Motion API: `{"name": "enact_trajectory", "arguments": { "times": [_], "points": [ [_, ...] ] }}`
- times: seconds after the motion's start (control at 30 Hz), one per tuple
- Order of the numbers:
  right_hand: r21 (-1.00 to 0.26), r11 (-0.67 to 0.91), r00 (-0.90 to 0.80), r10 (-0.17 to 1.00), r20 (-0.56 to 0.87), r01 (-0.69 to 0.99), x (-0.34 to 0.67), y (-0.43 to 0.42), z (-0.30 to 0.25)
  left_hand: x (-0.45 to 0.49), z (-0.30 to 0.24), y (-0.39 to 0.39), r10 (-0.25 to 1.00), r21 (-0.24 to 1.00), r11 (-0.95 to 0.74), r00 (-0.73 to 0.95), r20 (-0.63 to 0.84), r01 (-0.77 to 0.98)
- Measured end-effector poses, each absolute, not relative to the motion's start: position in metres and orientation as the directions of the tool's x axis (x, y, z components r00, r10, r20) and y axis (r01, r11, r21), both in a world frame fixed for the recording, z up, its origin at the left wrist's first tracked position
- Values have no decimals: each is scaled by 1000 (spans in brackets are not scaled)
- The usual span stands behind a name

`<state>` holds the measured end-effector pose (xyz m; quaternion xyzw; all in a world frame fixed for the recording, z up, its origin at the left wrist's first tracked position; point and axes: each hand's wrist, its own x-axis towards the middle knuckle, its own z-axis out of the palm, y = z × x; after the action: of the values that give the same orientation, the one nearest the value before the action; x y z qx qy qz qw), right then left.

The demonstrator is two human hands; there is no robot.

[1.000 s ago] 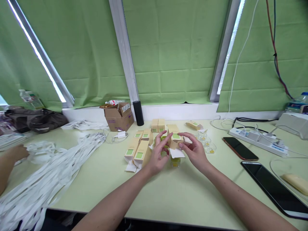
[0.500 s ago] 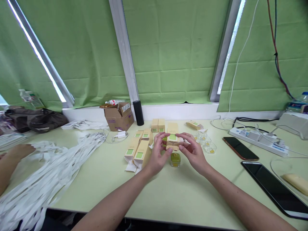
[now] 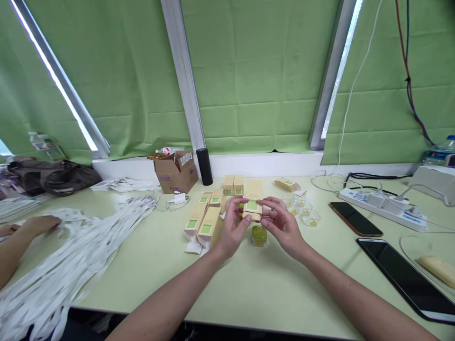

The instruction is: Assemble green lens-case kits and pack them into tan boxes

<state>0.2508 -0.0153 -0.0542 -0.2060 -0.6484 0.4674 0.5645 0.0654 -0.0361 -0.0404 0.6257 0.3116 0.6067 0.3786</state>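
Observation:
My left hand (image 3: 232,226) and my right hand (image 3: 284,226) both grip a small tan carton with a green label (image 3: 253,201), held upright just above the table. Their fingers pinch its lower end from either side. Directly below stands a small green-capped jar (image 3: 259,235) on the pale green table (image 3: 249,284). Several like cartons (image 3: 206,222) lie to the left of my hands, and more stand behind (image 3: 233,184).
Clear little cups (image 3: 305,210) sit right of the jar. Two phones (image 3: 355,219) (image 3: 405,277) and a power strip (image 3: 384,206) lie at the right. A brown box (image 3: 175,173) and black cylinder (image 3: 204,166) stand at the back. Another person's hand (image 3: 39,223) rests on white straps (image 3: 71,255).
The carton's white bottom flap was hanging open; both hands have closed round the carton and turned it upright, and the flap no longer shows. The other person's hand moved slightly right.

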Motion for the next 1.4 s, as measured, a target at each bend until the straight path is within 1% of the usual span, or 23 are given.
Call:
{"name": "enact_trajectory", "arguments": {
  "times": [0.17, 0.67, 0.83, 1.0, 1.2, 1.4],
  "points": [
    [-838, 482, -288, 789, 543, -257, 250, -17, -53, 65, -43, -35, 841, 844, -536, 61, 537, -39],
    [-845, 480, -278, 800, 532, -235, 249, -20, -52, 64, -45, -34, 832, 833, -553, 45, 554, -26],
    [-846, 485, -280, 800, 531, -220, 248, -20, -53, 65, -46, -34, 821, 819, -571, 21, 571, 49],
    [-840, 503, -254, 801, 542, -205, 248, -19, -52, 66, -43, -38, 808, 798, -586, 34, 588, 137],
    [-833, 513, -226, 803, 551, -208, 248, -18, -52, 62, -43, -39, 772, 763, -635, 81, 630, 122],
    [-830, 517, -216, 804, 554, -207, 248, -19, -52, 64, -44, -38, 767, 753, -639, 64, 638, 157]
  ]
}}
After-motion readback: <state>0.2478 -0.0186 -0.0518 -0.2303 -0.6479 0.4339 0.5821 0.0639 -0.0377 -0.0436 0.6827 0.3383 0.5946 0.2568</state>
